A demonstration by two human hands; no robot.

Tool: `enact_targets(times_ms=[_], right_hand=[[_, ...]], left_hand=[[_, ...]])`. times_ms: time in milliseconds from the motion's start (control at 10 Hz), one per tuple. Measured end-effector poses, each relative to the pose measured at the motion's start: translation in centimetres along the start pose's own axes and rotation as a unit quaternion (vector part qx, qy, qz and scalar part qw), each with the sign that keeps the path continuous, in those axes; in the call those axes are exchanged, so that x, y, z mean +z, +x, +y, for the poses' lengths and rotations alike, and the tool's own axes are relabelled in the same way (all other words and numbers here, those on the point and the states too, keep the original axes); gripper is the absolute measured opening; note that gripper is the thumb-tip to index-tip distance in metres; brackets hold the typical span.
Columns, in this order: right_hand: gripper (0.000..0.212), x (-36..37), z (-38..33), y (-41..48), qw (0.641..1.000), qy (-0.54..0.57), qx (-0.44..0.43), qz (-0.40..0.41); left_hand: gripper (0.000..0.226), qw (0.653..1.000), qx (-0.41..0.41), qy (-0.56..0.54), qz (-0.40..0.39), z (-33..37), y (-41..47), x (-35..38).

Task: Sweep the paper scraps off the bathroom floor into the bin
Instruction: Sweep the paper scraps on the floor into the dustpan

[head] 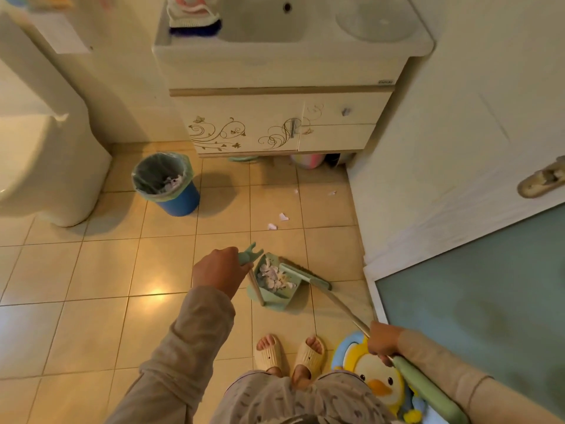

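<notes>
A green dustpan [279, 296] stands on the tiled floor in front of my feet, and a heap of white paper scraps [275, 276] lies inside it. My left hand [218, 272] grips the green top of its upright handle. My right hand [382, 341] grips the pale shaft of a green broom, whose head [305, 275] rests on the floor against the pan's mouth. Several loose scraps [282, 217] lie on the tiles beyond the pan, toward the cabinet. A blue bin [166, 183] with a green liner stands at the left, with some paper inside.
A toilet [46, 154] fills the left side beside the bin. A sink cabinet [281, 123] stands straight ahead with objects under it. A door with a frosted panel [477, 301] is at the right. A duck-pattern mat [376, 374] lies by my slippered feet.
</notes>
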State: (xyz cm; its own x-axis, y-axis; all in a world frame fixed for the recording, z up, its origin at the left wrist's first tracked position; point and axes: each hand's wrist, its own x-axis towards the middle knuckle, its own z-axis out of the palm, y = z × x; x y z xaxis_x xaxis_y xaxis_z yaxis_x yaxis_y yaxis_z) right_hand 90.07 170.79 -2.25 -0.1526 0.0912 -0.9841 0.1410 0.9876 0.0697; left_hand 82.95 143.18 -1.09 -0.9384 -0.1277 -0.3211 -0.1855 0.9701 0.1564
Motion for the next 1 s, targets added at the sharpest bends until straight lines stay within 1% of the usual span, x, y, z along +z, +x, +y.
enact_targets(times_ms=[100,400,500,600,800,900,1000], right_hand=[[0.038,0.6,0.3,1.3,0.984,0.146,-0.002,0.097],[0.034,-2.8,1.6,-0.3,0.981,0.17,-0.018,0.087],[0.029,-5.4,2.7,-0.4,0.982,0.176,-0.025,0.057],[0.027,-8.7,4.5,-0.3,0.976,0.211,-0.016,0.052],[0.024,-16.2,6.6,1.1,0.974,0.219,-0.032,0.055],[0.027,-20.0,6.5,2.0,0.97,0.23,-0.044,0.068],[0.03,-23.3,5.3,2.9,0.972,0.211,-0.049,0.086]], left_hand=[[0.035,1.0,0.005,-0.008,-0.002,-0.4,0.1,-0.2],[0.034,0.999,0.002,-0.044,-0.001,-1.3,0.1,-0.3],[0.034,1.0,-0.002,-0.025,0.013,-1.0,0.5,-0.3],[0.033,0.999,-0.017,-0.019,0.029,-0.4,1.6,-0.6],[0.033,0.996,-0.073,-0.029,0.039,2.5,4.4,-1.4],[0.034,0.994,-0.094,-0.02,0.043,3.6,5.4,-1.7],[0.033,0.991,-0.123,-0.027,0.038,4.1,5.5,-1.9]])
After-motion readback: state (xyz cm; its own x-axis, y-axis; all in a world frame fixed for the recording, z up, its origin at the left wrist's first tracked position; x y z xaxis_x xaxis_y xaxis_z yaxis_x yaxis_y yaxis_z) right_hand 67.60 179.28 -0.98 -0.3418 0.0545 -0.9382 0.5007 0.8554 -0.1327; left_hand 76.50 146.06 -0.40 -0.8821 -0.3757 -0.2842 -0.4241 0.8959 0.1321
